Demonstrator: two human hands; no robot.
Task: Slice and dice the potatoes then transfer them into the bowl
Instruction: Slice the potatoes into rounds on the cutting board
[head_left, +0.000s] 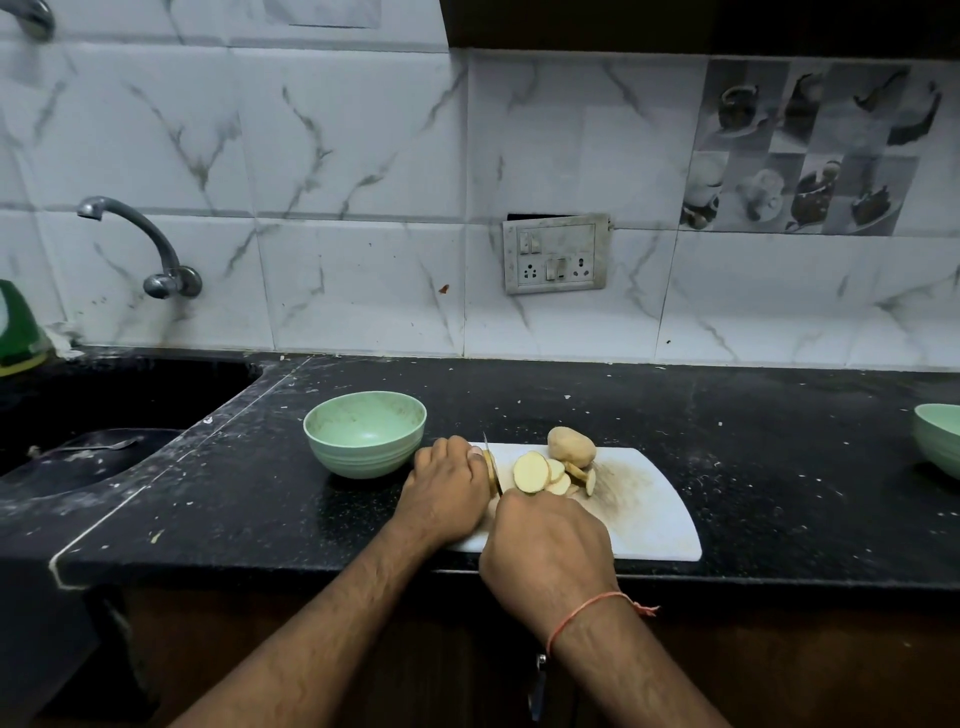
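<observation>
Care comes first: our right hand (545, 551) grips the knife (492, 465), our left hand (447, 488) holds the potato end (489, 467) on the board (649, 504), so we tuck fingertips, cutting thin, slices (545, 475) and bowl (365, 431) beyond.

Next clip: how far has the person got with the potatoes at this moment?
Early stage. Done: a pile of round slices lies on the cutting board. In hand: the left hand holds the potato piece while the right hand works the knife through it. Left: the whole potato is uncut, nothing is diced, and the green bowl beside the board holds no potato.
</observation>
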